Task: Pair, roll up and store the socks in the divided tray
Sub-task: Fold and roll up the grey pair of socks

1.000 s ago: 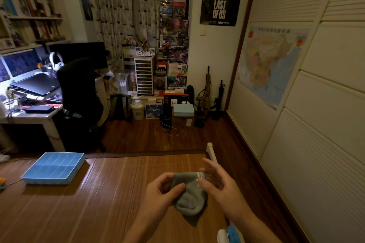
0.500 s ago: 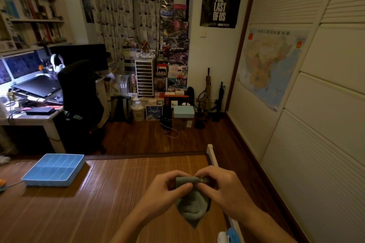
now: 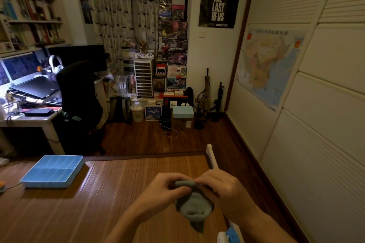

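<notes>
Grey socks (image 3: 192,206) hang in the air above the bamboo mat, bunched at the top into a short roll. My left hand (image 3: 162,190) pinches the roll's left end and my right hand (image 3: 223,188) pinches its right end, fingers curled over the cuff. The lower part of the socks dangles below both hands. The blue divided tray (image 3: 52,171) lies far to the left on the mat, its compartments holding nothing that I can see.
A blue and white piece of fabric (image 3: 227,235) peeks in at the bottom edge, right of the mat. A white bed rail (image 3: 211,157) runs along the mat's right side. Desk, black chair (image 3: 79,92) and stacked boxes stand beyond the mat's far edge.
Both hands have closed together on the top of the socks, and the cuff has gone from spread flat to a tight roll. The hands sit slightly lower.
</notes>
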Motion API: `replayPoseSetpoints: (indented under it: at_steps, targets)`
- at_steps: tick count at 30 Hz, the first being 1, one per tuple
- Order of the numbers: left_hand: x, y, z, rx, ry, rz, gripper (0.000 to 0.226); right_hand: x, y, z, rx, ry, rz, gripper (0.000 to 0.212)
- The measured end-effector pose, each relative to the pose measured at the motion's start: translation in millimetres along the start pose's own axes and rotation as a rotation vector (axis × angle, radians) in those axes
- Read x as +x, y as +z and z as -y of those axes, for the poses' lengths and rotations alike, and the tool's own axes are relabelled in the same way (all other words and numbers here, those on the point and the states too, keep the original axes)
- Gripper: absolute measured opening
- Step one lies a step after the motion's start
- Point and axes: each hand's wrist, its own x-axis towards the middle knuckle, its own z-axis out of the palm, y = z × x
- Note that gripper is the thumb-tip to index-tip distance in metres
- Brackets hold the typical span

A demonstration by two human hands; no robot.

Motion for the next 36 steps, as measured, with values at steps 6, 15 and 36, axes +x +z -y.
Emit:
replayPoseSetpoints:
  at_steps: [6,15,36]
  targets:
    - [1,-1,2,-0.15,-0.032,0.012,0.031,2,-3,-3,-0.128,-0.104,-0.039,0.029]
    - [-2,-1,-3,0.019,0.093,-0.013,0.029,14,-21,-1,0.378,0.409,0.211,0.021]
    - [3,-12,-6,0.123,0.118,-0.045,0.027,12,-22,-4,0.056,0.216,0.33,0.026]
